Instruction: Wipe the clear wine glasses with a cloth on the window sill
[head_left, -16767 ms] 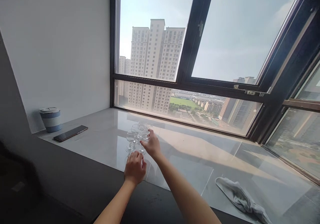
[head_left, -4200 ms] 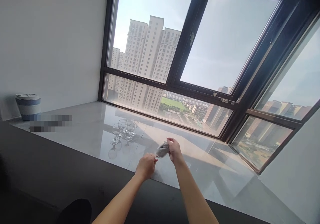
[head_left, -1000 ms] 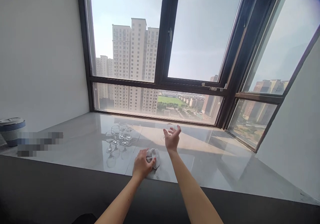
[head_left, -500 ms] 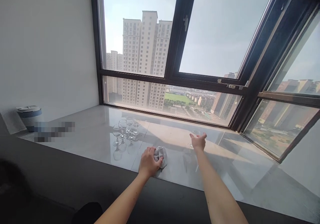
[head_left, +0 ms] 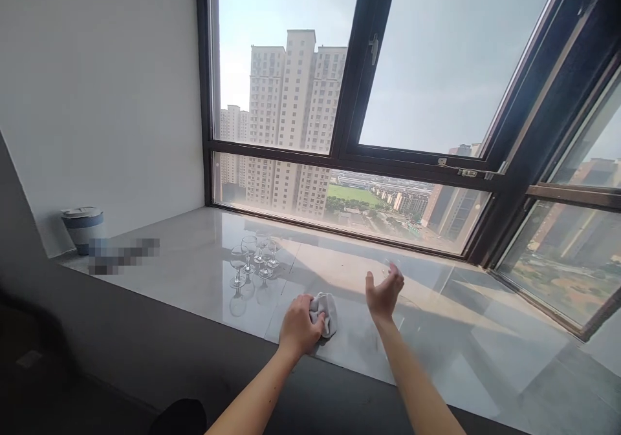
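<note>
Left hand [head_left: 298, 325] was closed over a crumpled pale grey cloth [head_left: 326, 312], thumb lying on top, fingers bent around its far left side. Cloth sat bunched at the near edge of the glossy ledge [head_left: 184, 260]. Right hand [head_left: 385, 293] was well apart from the left, to its right and farther in; thumb and fingers spread, palm turned toward the left. Faint bit of a clear glass [head_left: 387, 269] showed behind its fingers; mostly hidden, couldn't tell if hand and glass touched.

Left of the cloth, farther back: cluster of stemmed glasses [head_left: 237, 258], five countable, all upright, bowls up, close together, some overlapping in view. Reflections showed in the ledge below them. Patch of sunlight lay across the ledge between the cluster and the right hand, and beyond.

Far left, by the wall [head_left: 121, 99]: lidded cup [head_left: 83, 231], blue and white bands, standing upright. Pixelated patch [head_left: 123, 256] just beside it, content unreadable. Dark window frame [head_left: 347, 152] ran along the back of the ledge, light-coloured handle [head_left: 373, 49] on its upright. Outside: pale tower block [head_left: 298, 112], green field [head_left: 354, 194], more buildings on the right.
</note>
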Demonstrator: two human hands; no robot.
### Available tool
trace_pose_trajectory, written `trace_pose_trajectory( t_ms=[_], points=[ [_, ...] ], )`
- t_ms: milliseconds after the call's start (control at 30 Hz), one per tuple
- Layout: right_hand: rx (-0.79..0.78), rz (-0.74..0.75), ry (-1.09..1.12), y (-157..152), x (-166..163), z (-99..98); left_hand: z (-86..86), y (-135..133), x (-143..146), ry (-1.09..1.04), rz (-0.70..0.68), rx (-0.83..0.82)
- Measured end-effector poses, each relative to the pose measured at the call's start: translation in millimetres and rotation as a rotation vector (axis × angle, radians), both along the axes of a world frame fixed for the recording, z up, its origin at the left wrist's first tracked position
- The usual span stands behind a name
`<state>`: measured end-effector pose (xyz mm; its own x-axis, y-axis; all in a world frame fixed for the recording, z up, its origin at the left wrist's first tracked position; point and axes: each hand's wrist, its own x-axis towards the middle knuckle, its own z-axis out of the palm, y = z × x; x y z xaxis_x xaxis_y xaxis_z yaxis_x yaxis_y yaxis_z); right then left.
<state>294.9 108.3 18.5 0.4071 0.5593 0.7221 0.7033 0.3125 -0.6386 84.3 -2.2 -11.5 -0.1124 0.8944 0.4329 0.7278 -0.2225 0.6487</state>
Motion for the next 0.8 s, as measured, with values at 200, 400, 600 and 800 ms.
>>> trace_pose_trajectory(
  t_ms=[200, 400, 600, 800],
  points=[
    [-0.413, 0.794, -0.298, -66, -76, -41.8, -0.8, -2, -4, -0.066, -0.117, -0.063],
    [-0.422, 0.662, -0.335, -74, -80, -50.6, -0.7, 1, -13, -0.208, -0.014, 0.087],
    [-0.302, 0.595, -0.428, -80, -78, -43.5, 18.9, 0, -90, -0.193, 0.397, 0.125],
    [-0.286, 0.514, -0.461, -83, -78, -41.7, 23.9, 6, -188, -0.039, 0.728, -0.072]
  ],
)
